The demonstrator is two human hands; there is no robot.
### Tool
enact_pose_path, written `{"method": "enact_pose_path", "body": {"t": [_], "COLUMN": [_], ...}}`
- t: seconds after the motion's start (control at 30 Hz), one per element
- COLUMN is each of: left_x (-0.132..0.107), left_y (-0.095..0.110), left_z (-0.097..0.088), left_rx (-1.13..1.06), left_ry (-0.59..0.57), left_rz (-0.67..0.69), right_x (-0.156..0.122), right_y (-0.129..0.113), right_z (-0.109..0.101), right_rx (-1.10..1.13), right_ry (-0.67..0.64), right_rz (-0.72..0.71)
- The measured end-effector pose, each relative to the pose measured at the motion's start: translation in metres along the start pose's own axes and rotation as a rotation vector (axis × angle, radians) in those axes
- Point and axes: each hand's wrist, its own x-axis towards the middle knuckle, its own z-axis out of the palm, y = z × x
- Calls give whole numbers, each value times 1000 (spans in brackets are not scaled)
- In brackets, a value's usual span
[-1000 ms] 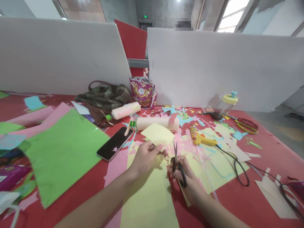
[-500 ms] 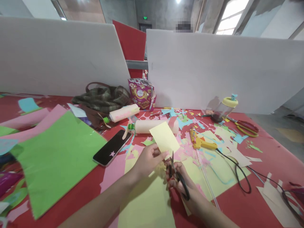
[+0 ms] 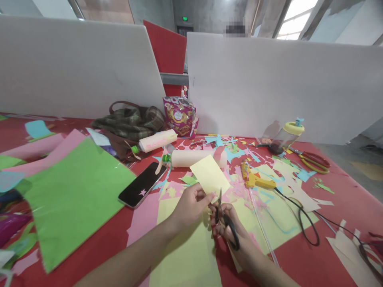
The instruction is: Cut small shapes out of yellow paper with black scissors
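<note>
Pinched between the thumb and fingers of my left hand (image 3: pixel 191 205) is a pale yellow piece of paper (image 3: pixel 209 175), held tilted above the table. My right hand (image 3: pixel 231 225) is closed round the black handles of a pair of scissors (image 3: pixel 229 223). Their blades point up at the paper's lower right edge; whether they touch it I cannot tell. Below both hands lies a larger yellow sheet (image 3: pixel 185 255). Just behind the held paper rests a paper-wrapped bottle (image 3: pixel 191 158) with a green cap.
A phone (image 3: pixel 143 185) and a green sheet (image 3: pixel 74 195) lie to the left. On the right are a yellow glue gun (image 3: pixel 259 181) with a black cord, red-and-yellow-handled scissors (image 3: pixel 315 160) and a clear jar (image 3: pixel 285 137). A snack bag (image 3: pixel 180 116) stands at the back.
The whole view has shifted slightly. Both hands keep their holds, and the yellow paper and scissors stay close together with little visible change.
</note>
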Motion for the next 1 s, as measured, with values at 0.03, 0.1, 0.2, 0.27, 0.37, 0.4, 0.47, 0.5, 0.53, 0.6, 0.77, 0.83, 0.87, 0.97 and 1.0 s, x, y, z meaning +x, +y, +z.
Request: {"method": "enact_pose_path", "body": {"t": [0.03,0.1,0.2,0.27,0.37,0.4,0.47,0.5,0.53,0.6,0.77,0.83,0.87,0.97,1.0], "left_x": [0,0,0,0,-1,-1,-2,-3,-3,-3,-1,-1,0,0,0], "left_y": [-1,-3,-3,-2,-2,-3,-6,-8,-9,-12,-11,-10,-9,-6,-5], "left_z": [0,1,3,5,8,9,11,11,12,12,11,10,9,7,6], "left_rx": [-6,-19,-24,-29,-49,-58,-71,-74,-77,-87,-71,-60,-58,-53,-52], "left_ry": [-1,2,16,26,38,43,58,66,75,84,95,94,93,82,70], "left_rz": [0,0,-12,-26,-38,-36,-23,-17,-12,-6,-6,-14,-16,-15,-12], "right_x": [0,-1,0,1,1,1,2,2,2,2,1,1,1,3,3], "right_y": [0,1,3,3,4,4,5,6,7,7,2,0,0,-1,-1], "right_z": [0,-1,-2,-3,-3,-3,-3,-3,-4,-4,-1,1,1,1,1], "right_rx": [2,10,11,1,-5,-3,4,3,1,-12,-32,-35,-33,-18,-15], "right_ry": [1,3,-11,-23,-24,-19,-5,1,9,22,45,55,63,77,79], "right_rz": [-3,-16,-32,-41,-54,-52,-45,-42,-40,-37,-16,-8,-4,16,20]}}
